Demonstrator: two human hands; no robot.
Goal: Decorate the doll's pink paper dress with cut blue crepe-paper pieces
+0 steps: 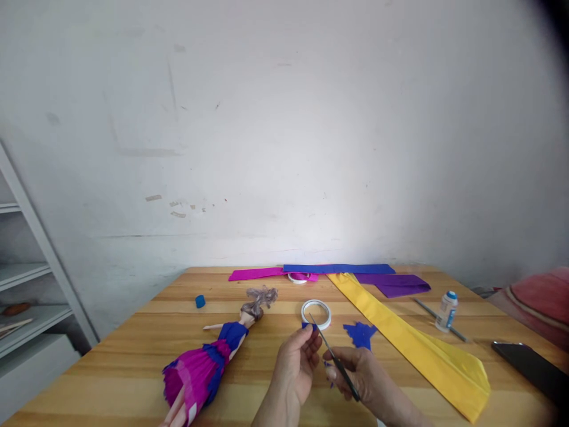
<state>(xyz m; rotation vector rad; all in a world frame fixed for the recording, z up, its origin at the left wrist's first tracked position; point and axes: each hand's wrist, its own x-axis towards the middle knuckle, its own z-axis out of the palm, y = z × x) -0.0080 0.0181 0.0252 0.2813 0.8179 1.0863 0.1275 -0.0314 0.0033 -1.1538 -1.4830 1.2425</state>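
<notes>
My left hand [299, 363] pinches a small piece of blue paper [306, 325] between thumb and fingers. In my right hand [355, 375] is a pair of scissors [340, 367] with dark handles, its blades pointing up and left beside the blue piece. Whether the blades touch the paper I cannot tell. Just beyond my fingers lies a white roll of tape [329, 318]. A ragged blue paper scrap [361, 335] rests to the right of it. On the left a doll [208, 362] lies on its back, in a blue and magenta paper dress, its grey-brown hair spread out.
On the wooden table [133, 350] are a yellow strip [400, 332], a purple strip [404, 286], a blue strip [338, 268] and a magenta strip [255, 273]. A glue bottle [446, 312], a grey rod [431, 309] and a black phone [531, 365] lie right; a blue cap [200, 302] sits left.
</notes>
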